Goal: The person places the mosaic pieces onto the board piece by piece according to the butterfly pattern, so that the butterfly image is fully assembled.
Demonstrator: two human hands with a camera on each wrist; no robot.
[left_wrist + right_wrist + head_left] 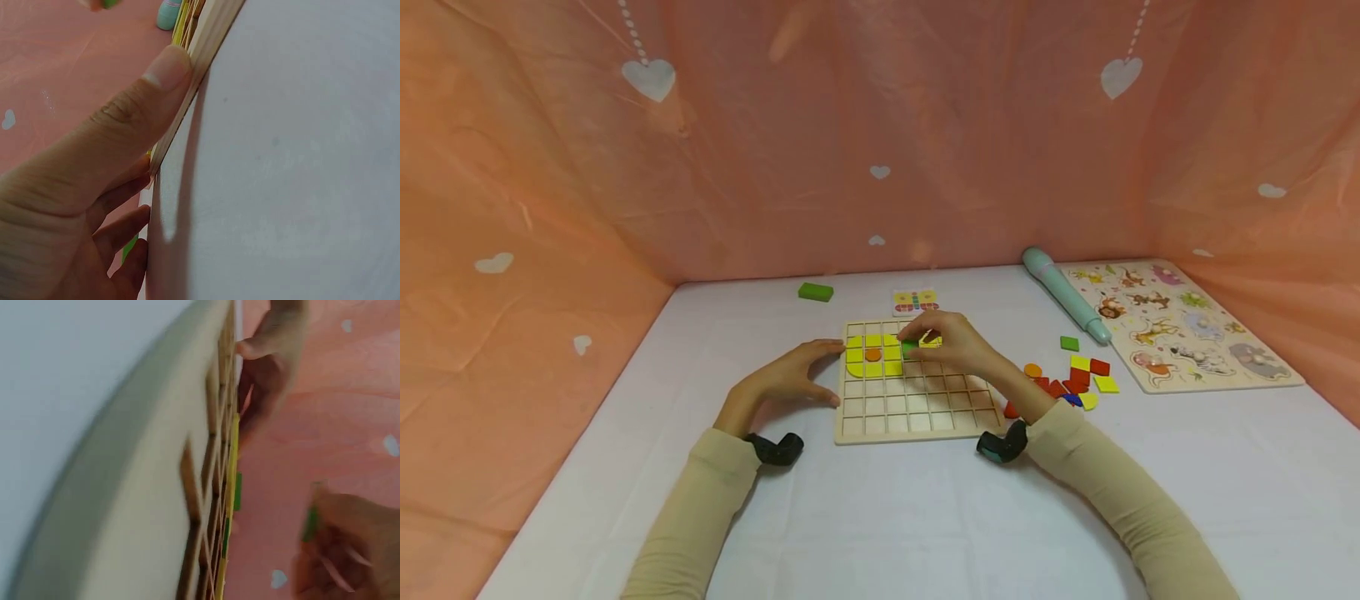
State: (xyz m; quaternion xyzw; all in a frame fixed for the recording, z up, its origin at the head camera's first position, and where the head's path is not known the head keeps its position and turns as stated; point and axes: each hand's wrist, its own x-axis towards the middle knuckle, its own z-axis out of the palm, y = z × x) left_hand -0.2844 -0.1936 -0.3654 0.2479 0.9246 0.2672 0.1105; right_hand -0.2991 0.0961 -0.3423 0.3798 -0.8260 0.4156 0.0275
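A wooden grid board (887, 425) lies on the white table. Yellow tiles (854, 369) surround an orange round piece (873, 355) at its upper left, with more yellow at the upper right. The left hand (786, 373) is at the board's left edge; in the left wrist view its thumb (134, 106) touches the wooden side, fingers loosely bent. Over the upper middle, the right hand (958, 343) pinches a green tile (310, 523), seen raised off the board in the right wrist view. Green (909, 347) shows under its fingertips in the head view.
Behind the board are a patterned card (915, 302) and a green block (816, 292). To the right lie loose red, yellow, orange and blue pieces (1078, 379), a green square (1070, 342), a mint microphone-like object (1066, 296) and an animal puzzle board (1210, 333).
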